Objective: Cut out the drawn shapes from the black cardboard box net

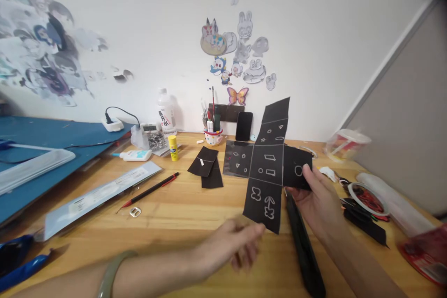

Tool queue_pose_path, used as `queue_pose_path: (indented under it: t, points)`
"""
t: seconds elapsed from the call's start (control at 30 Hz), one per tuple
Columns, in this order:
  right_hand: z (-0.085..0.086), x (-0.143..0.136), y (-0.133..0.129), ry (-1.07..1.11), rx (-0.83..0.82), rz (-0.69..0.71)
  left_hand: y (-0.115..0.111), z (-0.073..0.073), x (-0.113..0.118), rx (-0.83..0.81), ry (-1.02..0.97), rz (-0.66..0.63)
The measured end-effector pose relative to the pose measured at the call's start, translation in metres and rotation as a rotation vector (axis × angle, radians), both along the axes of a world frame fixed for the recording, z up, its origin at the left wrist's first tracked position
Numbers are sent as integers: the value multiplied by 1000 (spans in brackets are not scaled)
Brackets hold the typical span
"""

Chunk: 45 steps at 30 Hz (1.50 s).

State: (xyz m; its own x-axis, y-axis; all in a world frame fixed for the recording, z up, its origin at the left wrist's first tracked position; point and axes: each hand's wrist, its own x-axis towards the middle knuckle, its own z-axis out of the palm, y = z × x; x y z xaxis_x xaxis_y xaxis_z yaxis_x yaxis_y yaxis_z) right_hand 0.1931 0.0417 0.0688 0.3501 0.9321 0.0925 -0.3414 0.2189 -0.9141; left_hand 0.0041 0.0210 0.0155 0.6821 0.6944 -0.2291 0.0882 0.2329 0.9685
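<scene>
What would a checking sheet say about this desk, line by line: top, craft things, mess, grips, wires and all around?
Surface: light wooden desk, blue covering at left.
Job's things: cross-shaped black card with drawn shapes, raised; loose black pieces lying on the desk.
Clutter: glue stick, pencil, bottle.
Grips: right grip holds the card; left grip is at its lower edge, contact unclear.
Cables: black cable at the white plug.
Surroundings: white wall, paper cutouts.
</scene>
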Motion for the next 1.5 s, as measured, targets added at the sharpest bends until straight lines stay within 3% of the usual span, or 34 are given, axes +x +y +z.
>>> queue_pose_path:
  t: [0.07, 0.17, 0.27, 0.4, 0.47, 0.57, 0.63, 0.7, 0.77, 0.87, 0.97, 1.13, 1.5]
  points:
    - [-1, -7, -3, 101, -1, 8, 14, 2, -1, -11, -173, 116]
    - [-8, -16, -7, 68, 4, 44, 30, 13, -9, -141, -393, 109]
    - [-16, -21, -8, -115, 11, 88, 36, 23, -15, -279, -352, 180]
    - [-21, -21, -6, -370, -55, 92, 30, 28, -13, -315, -275, 296]
    - [-22, -20, -7, -550, 30, -74, 26, 30, -10, -346, -252, 362]
    - [-21, -21, -10, -1001, 339, -474, 22, 33, -7, -360, -258, 407]
    - [-20, -22, -13, -1279, 451, -510, 20, 34, -7, -345, -268, 395]
    - [-18, -22, -14, -1392, 385, -386, 19, 34, -8, -336, -259, 376]
    - [-14, -20, -14, -1306, 181, -225, 17, 34, -8, -336, -242, 350]
    - [-5, -13, -12, -960, -159, 155, 14, 33, -8, -339, -244, 285]
    - [2, -10, -13, -653, -296, 386, 13, 32, -8, -330, -254, 244]
    - [3, -12, -15, -469, -284, 427, 14, 31, -9, -339, -242, 216]
    - [0, -13, -16, -417, -282, 504, 16, 33, -10, -338, -241, 181]
